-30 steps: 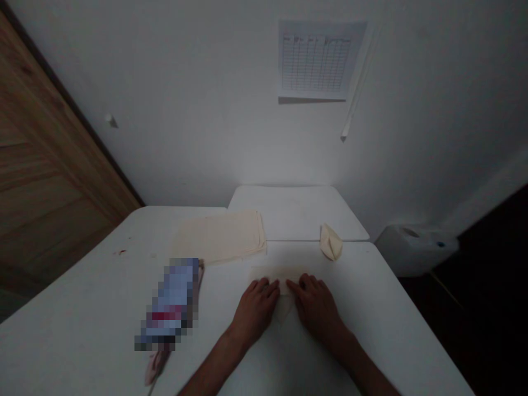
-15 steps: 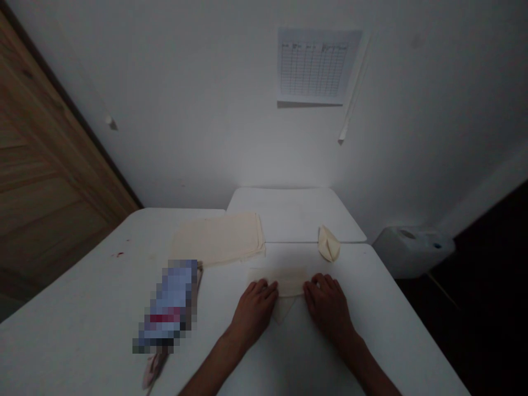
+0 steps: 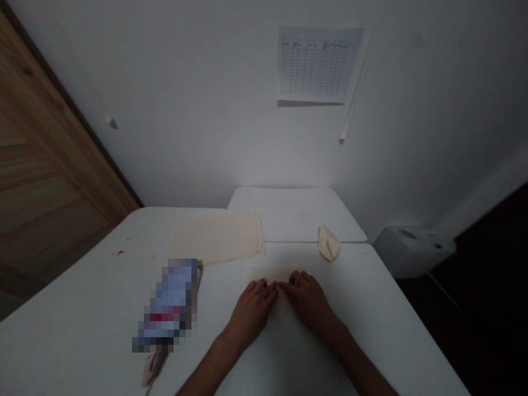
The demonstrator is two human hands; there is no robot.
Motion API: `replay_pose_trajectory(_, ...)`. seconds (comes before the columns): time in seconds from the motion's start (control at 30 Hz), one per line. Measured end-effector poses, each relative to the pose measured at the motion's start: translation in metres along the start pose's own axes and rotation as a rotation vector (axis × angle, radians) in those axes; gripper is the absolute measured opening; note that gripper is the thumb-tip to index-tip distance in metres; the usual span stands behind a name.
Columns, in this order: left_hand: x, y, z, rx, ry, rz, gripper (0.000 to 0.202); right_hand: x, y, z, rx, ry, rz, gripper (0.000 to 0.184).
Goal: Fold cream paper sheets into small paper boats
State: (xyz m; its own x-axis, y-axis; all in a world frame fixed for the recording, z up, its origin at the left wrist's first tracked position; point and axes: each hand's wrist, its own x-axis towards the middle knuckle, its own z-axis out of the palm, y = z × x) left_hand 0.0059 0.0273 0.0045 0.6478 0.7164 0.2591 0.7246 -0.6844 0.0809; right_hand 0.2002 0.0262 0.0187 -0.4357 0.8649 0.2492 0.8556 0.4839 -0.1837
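A thin cream sheet (image 3: 281,312), partly folded, lies flat on the table before me; whether it is cloth, paper or dough I cannot tell. Its pointed lower flap shows between my wrists. My left hand (image 3: 254,308) has curled fingers pinching the sheet's fold near the middle. From the other side, my right hand (image 3: 310,300) grips the fold too, its thumb and index tip almost touching those of the left. Both hands cover much of the sheet. Beyond the right hand sits a folded cream piece (image 3: 329,245) with a pointed top.
Larger cream sheets (image 3: 218,236) lie stacked at the back left of the white table (image 3: 82,297). A pixelated blue item (image 3: 171,302) rests left of my hands. A printed chart (image 3: 315,66) hangs on the wall. Right of the table stands a white container (image 3: 412,253).
My right hand has slid left along the fold, from the sheet's right end to beside the left hand's fingers. The left hand has stayed nearly still.
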Motion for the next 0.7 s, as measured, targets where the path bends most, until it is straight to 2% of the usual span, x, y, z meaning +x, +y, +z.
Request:
replay_pose_trajectory(0.1, 0.000, 0.000, -0.002, 0.006, 0.008, 0.002, 0.038, 0.000, -0.002, -0.002, -0.020, -0.024, 0.002, 0.035)
replay_pose_trajectory(0.47, -0.018, -0.009, -0.011, 0.067, 0.008, -0.114, 0.028, -0.001, -0.006, 0.003, -0.002, -0.023, 0.049, 0.035)
replay_pose_trajectory(0.7, -0.029, -0.014, -0.016, 0.092, 0.056, -0.170, 0.021, -0.002, -0.006, 0.003, 0.013, -0.016, 0.056, 0.035)
